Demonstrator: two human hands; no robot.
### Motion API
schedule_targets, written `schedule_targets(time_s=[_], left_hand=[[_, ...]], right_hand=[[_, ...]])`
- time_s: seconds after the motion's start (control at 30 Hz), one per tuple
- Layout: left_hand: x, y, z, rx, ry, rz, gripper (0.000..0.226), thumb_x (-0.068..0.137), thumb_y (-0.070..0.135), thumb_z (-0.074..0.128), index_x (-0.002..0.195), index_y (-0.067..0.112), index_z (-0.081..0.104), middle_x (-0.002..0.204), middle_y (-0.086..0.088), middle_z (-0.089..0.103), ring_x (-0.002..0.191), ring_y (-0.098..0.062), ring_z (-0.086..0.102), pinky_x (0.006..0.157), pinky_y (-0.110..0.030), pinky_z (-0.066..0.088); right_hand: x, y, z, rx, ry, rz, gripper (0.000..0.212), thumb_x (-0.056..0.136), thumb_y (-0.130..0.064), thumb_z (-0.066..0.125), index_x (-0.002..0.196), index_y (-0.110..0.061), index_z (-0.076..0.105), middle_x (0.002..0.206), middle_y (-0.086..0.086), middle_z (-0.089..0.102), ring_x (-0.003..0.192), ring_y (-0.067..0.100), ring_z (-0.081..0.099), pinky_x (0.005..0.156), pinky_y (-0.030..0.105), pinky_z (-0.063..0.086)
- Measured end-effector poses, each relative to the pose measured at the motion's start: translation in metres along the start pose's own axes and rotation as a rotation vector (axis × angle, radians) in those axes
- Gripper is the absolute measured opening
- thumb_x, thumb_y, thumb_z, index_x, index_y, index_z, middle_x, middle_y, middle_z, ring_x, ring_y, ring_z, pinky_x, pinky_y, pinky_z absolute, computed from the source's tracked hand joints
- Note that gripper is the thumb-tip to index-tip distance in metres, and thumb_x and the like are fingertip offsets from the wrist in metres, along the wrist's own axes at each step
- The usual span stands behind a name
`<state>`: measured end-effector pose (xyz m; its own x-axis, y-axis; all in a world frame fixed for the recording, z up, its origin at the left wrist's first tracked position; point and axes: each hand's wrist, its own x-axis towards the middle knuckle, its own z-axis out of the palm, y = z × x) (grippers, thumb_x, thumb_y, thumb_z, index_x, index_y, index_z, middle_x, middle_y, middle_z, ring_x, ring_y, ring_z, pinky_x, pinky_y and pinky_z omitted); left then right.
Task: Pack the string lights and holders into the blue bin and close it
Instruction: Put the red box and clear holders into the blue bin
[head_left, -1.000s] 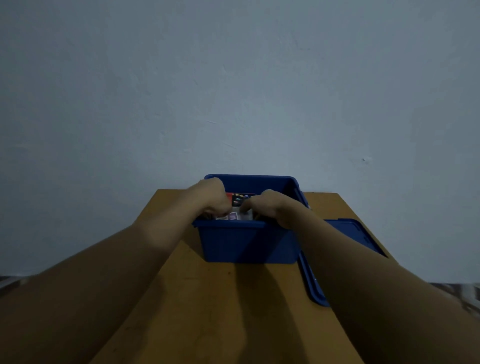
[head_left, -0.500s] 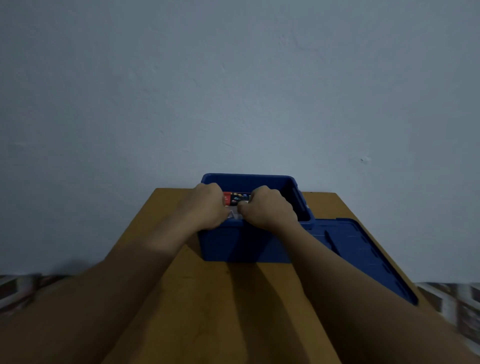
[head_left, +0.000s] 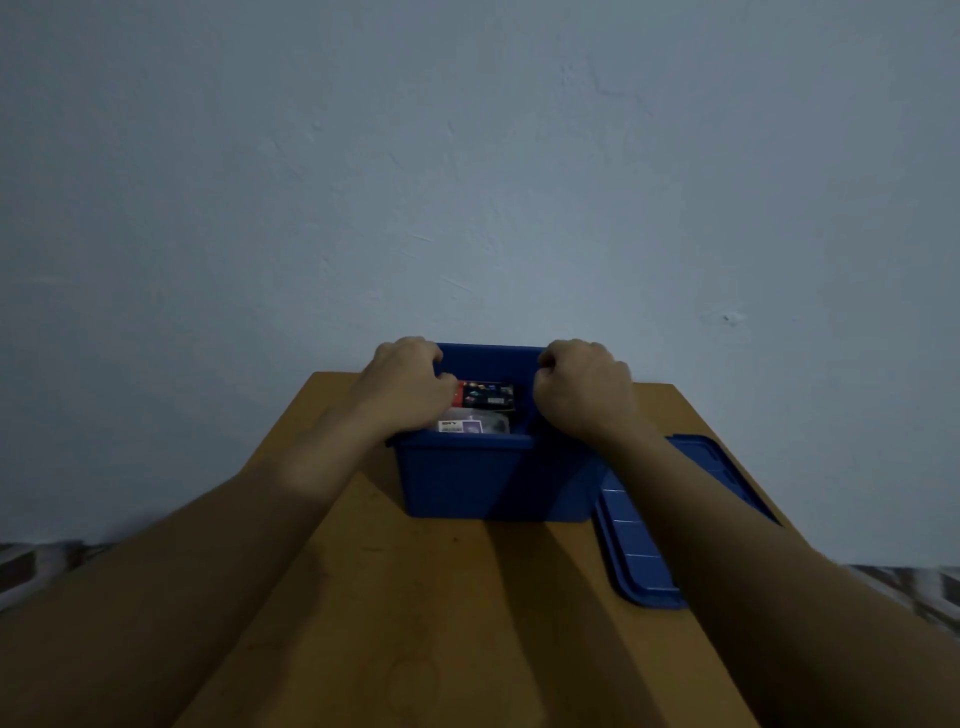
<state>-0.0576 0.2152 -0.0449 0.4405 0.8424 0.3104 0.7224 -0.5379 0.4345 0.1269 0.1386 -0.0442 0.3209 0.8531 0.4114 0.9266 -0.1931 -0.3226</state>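
Observation:
The blue bin (head_left: 483, 483) stands open at the far end of the wooden table, close to the wall. Inside lie a dark printed box with a red end (head_left: 488, 396) and a clear packet with a white label (head_left: 467, 425); whatever is under them is hidden. My left hand (head_left: 405, 387) curls over the bin's left rim. My right hand (head_left: 582, 392) curls over its right rim. The blue lid (head_left: 639, 551) lies flat on the table right of the bin, partly under my right forearm.
The wooden table (head_left: 441, 623) is narrow, and its left and right edges drop to a patterned floor. A plain grey wall (head_left: 467, 182) rises just behind the bin. My forearms stretch over both sides of the tabletop.
Both hands have moved apart from the packets in the middle of the bin to its left and right rims. The box and packet inside now show between them.

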Motion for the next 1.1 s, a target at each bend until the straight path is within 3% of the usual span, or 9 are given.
schedule_targets(time_s=[0.1, 0.2, 0.33, 0.43, 0.6, 0.83, 0.93, 1.03, 1.1], left_hand=[[0.015, -0.003, 0.008, 0.024, -0.145, -0.051, 0.034, 0.096, 0.038, 0.052, 0.113, 0.009, 0.059, 0.119, -0.009, 0.052, 0.111, -0.027, 0.052, 0.095, -0.039, 0.047], [0.020, -0.008, 0.021, 0.102, -0.257, -0.107, 0.045, 0.094, 0.045, 0.048, 0.119, 0.009, 0.055, 0.133, -0.016, 0.046, 0.126, -0.030, 0.042, 0.104, -0.045, 0.041], [0.017, -0.016, 0.029, 0.154, -0.237, -0.107, 0.057, 0.091, 0.055, 0.041, 0.124, 0.010, 0.054, 0.143, -0.017, 0.042, 0.137, -0.031, 0.032, 0.110, -0.050, 0.035], [0.015, -0.016, 0.028, 0.135, -0.223, -0.126, 0.065, 0.085, 0.060, 0.034, 0.124, 0.013, 0.054, 0.145, -0.017, 0.041, 0.137, -0.031, 0.033, 0.110, -0.052, 0.035], [0.011, -0.016, 0.027, 0.156, -0.244, -0.116, 0.059, 0.090, 0.057, 0.038, 0.130, 0.015, 0.051, 0.148, -0.015, 0.038, 0.139, -0.030, 0.031, 0.110, -0.050, 0.035], [-0.006, -0.012, 0.022, 0.176, -0.295, -0.107, 0.071, 0.089, 0.064, 0.027, 0.137, 0.017, 0.050, 0.159, -0.011, 0.028, 0.149, -0.028, 0.016, 0.117, -0.049, 0.025], [-0.021, -0.008, 0.020, 0.193, -0.301, -0.097, 0.068, 0.098, 0.061, 0.028, 0.152, 0.019, 0.037, 0.167, -0.006, 0.008, 0.153, -0.025, -0.003, 0.122, -0.046, 0.013], [-0.040, -0.004, 0.016, 0.168, -0.268, -0.091, 0.066, 0.099, 0.061, 0.030, 0.152, 0.022, 0.036, 0.168, -0.002, 0.007, 0.153, -0.022, -0.006, 0.121, -0.046, 0.015], [-0.053, -0.003, 0.014, 0.164, -0.248, -0.085, 0.065, 0.098, 0.062, 0.030, 0.151, 0.024, 0.039, 0.168, 0.000, 0.008, 0.153, -0.020, -0.005, 0.120, -0.047, 0.016]], right_hand=[[0.010, 0.025, -0.004, -0.106, -0.149, 0.087, 0.031, 0.093, -0.022, 0.047, 0.117, -0.007, 0.061, 0.125, 0.014, 0.059, 0.114, 0.035, 0.053, 0.098, 0.046, 0.044], [0.011, 0.043, 0.005, -0.043, -0.334, 0.107, 0.030, 0.095, -0.020, 0.047, 0.119, -0.003, 0.054, 0.142, 0.014, 0.042, 0.116, 0.032, 0.050, 0.098, 0.043, 0.044], [0.005, 0.052, 0.012, 0.087, -0.291, 0.075, 0.010, 0.097, -0.017, 0.044, 0.094, -0.008, 0.048, 0.138, 0.011, 0.043, 0.099, 0.024, 0.045, 0.085, 0.035, 0.037], [0.003, 0.051, 0.011, 0.079, -0.292, 0.080, 0.011, 0.097, -0.020, 0.045, 0.096, -0.009, 0.046, 0.138, 0.010, 0.042, 0.101, 0.023, 0.045, 0.085, 0.034, 0.035], [0.001, 0.050, 0.009, 0.046, -0.331, 0.096, 0.030, 0.095, -0.027, 0.047, 0.113, -0.004, 0.050, 0.149, 0.010, 0.036, 0.125, 0.028, 0.046, 0.096, 0.039, 0.038], [-0.015, 0.044, 0.003, 0.051, -0.305, 0.099, 0.017, 0.095, -0.029, 0.049, 0.099, -0.012, 0.043, 0.138, 0.008, 0.042, 0.116, 0.028, 0.049, 0.093, 0.040, 0.041], [-0.028, 0.042, -0.001, 0.063, -0.308, 0.095, 0.022, 0.096, -0.029, 0.049, 0.108, -0.012, 0.047, 0.152, 0.007, 0.034, 0.126, 0.028, 0.045, 0.097, 0.039, 0.039], [-0.048, 0.039, -0.008, 0.073, -0.304, 0.091, 0.046, 0.098, -0.029, 0.048, 0.137, -0.006, 0.044, 0.165, 0.003, 0.016, 0.141, 0.027, 0.034, 0.109, 0.038, 0.034], [-0.062, 0.035, -0.014, 0.071, -0.300, 0.099, 0.051, 0.099, -0.030, 0.047, 0.142, -0.005, 0.040, 0.167, 0.000, 0.011, 0.143, 0.028, 0.032, 0.111, 0.040, 0.033]])
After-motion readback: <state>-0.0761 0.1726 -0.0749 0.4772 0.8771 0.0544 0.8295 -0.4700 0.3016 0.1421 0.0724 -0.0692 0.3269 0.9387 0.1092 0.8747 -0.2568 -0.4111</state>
